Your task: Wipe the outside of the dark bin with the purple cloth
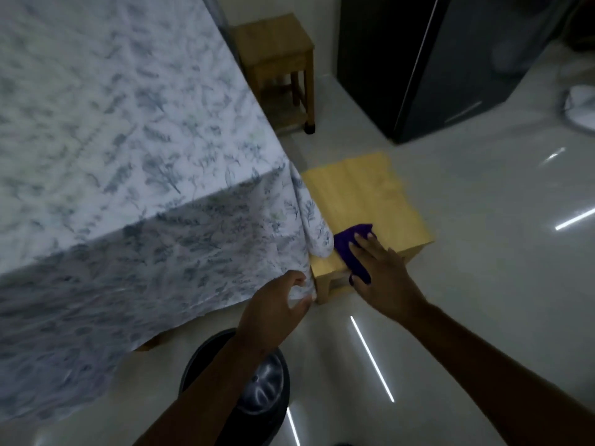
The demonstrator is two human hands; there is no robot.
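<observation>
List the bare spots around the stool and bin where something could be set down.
Free: the far half of the near stool top, beyond the purple cloth under the right hand; open floor right of the stool up to the dark cabinet. Crowded: the gap between tablecloth, left hand and dark bin.

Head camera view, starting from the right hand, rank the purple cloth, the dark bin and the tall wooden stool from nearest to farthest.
From the right hand:
1. purple cloth, under its fingers on the low wooden stool.
2. dark bin, on the floor below the left forearm.
3. tall wooden stool, far back beside the table.
</observation>
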